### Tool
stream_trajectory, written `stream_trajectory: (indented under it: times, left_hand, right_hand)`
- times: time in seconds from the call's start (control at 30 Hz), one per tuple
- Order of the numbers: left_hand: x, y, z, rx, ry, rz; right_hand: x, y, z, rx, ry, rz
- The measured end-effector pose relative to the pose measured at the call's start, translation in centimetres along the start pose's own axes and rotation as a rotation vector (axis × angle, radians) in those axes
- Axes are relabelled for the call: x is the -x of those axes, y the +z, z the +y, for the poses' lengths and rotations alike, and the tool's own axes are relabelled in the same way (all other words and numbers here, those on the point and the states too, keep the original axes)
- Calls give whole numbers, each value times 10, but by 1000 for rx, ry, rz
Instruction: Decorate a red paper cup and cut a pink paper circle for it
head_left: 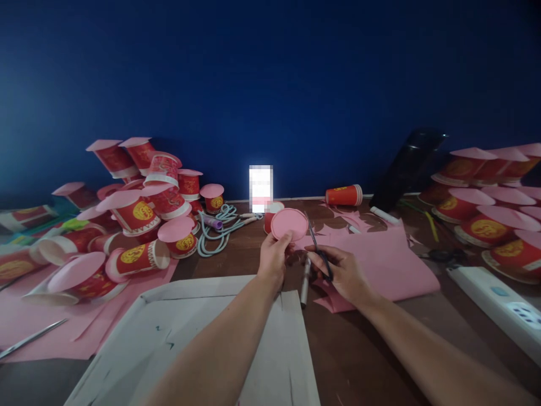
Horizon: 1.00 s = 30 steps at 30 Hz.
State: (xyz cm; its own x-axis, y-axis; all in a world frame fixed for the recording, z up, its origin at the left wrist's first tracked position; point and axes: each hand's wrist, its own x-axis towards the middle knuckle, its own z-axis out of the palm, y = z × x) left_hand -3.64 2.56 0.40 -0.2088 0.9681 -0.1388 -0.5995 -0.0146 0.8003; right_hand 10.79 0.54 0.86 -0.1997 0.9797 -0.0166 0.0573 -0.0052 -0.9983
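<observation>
My left hand [275, 255] pinches the lower edge of a round pink paper disc [289, 224], which has a line drawn just inside its rim. In my right hand [344, 273] is a pair of dark-handled scissors [322, 260], its blades pointing up beside the disc's right edge. A grey marker [305, 282] lies on the table just below the scissors. Behind the disc a red and white paper cup [274, 210] is partly hidden. Pink paper with jagged cut edges [372, 265] spreads out to the right, partly behind my right hand.
Red paper cups with pink tops [139, 211] are heaped at left, and more cups [486, 223] stack at right. A red cup stack [343, 195] lies near the blue wall. Also here are a coiled cable [211, 239], black bottle [406, 163], power strip [502, 307] and white board [177, 338].
</observation>
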Motion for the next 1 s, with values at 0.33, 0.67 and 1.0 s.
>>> stream_trajectory:
  times: [0.33,0.67,1.0]
  left_hand:
    - [2,1,2,6,-1,17]
    - [0,-1,0,-20,11,18]
    - [-1,-2,-1,-45,15,-4]
  right_hand:
    - [-1,0,0,-7,19,25]
    - [-1,0,-1,31,2,39]
    - [-1,0,-2,54,-2,49]
